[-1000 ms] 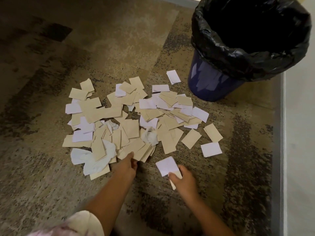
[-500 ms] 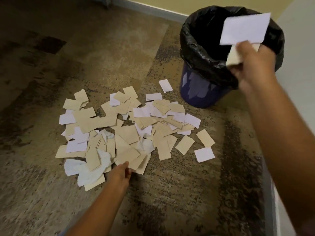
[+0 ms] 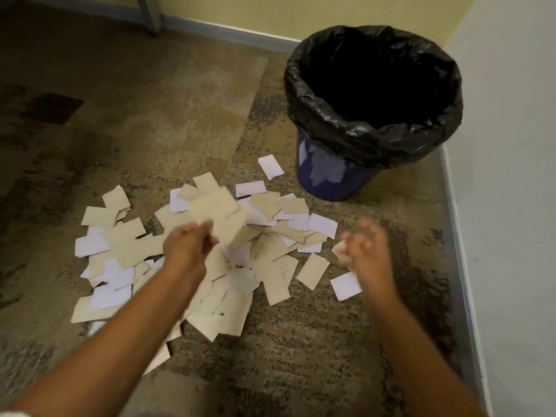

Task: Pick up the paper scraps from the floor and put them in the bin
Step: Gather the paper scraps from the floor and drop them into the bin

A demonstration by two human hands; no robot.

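Note:
Several tan and white paper scraps [image 3: 270,236] lie in a loose pile on the carpet. My left hand [image 3: 188,245] is raised above the pile and grips a small bunch of tan scraps [image 3: 219,215]. My right hand [image 3: 365,251] hovers low at the pile's right edge, fingers spread and blurred, holding nothing. A blue bin [image 3: 331,176] with a black liner [image 3: 376,136] stands at the back right, its mouth open and dark inside.
A white wall [image 3: 511,176] and grey skirting [image 3: 457,236] run along the right side, close to the bin. A yellow wall [image 3: 285,13] closes the back. Patterned brown carpet [image 3: 120,115] stretches to the left. A single white scrap [image 3: 270,166] lies beside the bin.
My right hand has come down from over the bin without the white and tan scraps it held. My left hand has lifted from the floor with a bunch of tan scraps.

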